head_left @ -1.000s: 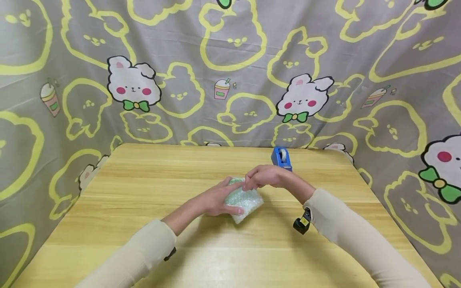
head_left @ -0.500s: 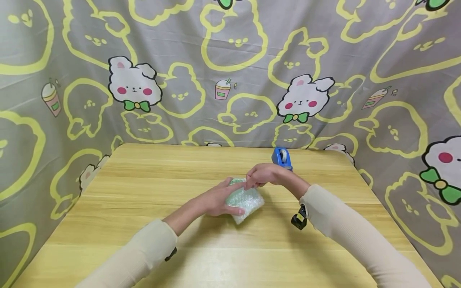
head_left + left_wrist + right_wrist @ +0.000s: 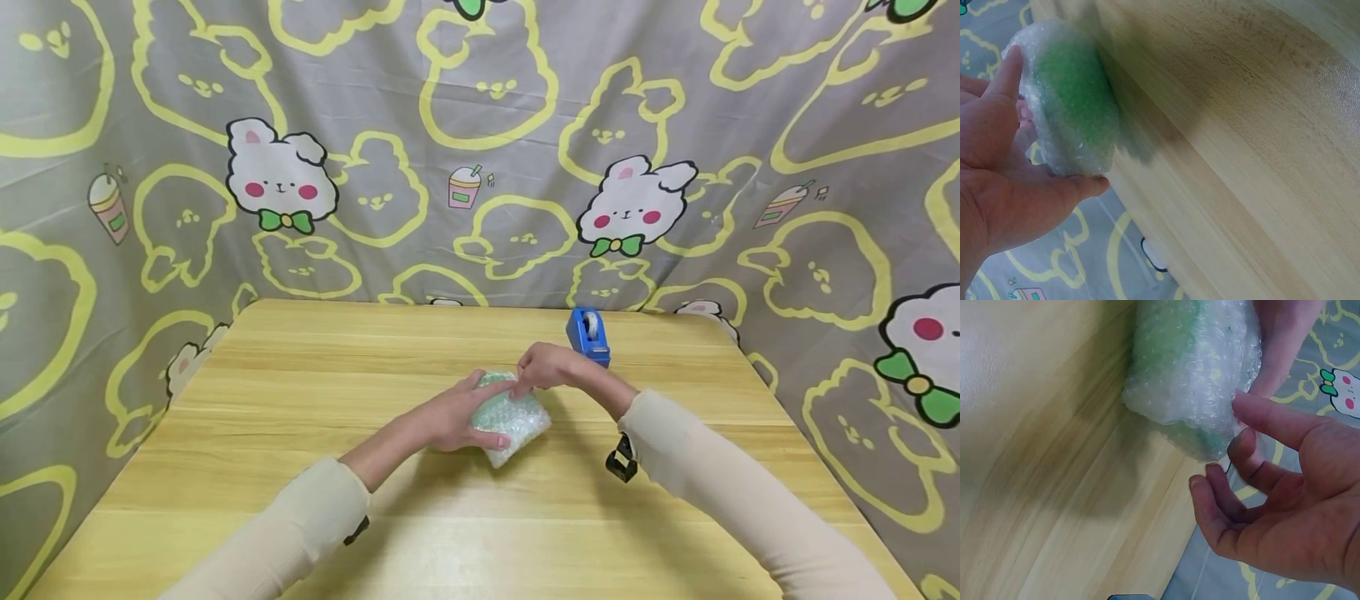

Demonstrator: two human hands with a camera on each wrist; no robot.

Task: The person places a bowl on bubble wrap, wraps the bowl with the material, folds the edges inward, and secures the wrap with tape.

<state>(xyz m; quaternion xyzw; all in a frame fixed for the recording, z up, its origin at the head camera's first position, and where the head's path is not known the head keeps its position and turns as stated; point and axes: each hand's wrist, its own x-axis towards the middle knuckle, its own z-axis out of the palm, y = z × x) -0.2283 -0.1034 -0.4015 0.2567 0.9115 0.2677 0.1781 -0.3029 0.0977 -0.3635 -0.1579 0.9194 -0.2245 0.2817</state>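
Observation:
A small package in bubble wrap (image 3: 519,421) stands near the middle of the wooden table, something green showing through. My left hand (image 3: 452,415) grips it from the left, thumb on the near side and fingers over the far side. In the left wrist view the wrapped package (image 3: 1075,103) looks rounded. My right hand (image 3: 546,367) is at the package's upper right. In the right wrist view, the thumb and a bent finger of that hand (image 3: 1285,494) pinch at the edge of the wrap (image 3: 1188,369), its other fingers curled below.
A blue tape dispenser (image 3: 588,336) with a roll of clear tape stands behind my right hand, close to that wrist. The wooden table (image 3: 300,350) meets a grey patterned curtain (image 3: 375,100) at its back and sides.
My right hand has shifted slightly to the right along the package's upper edge, and its forearm has swung a little. The left hand and the package have hardly moved.

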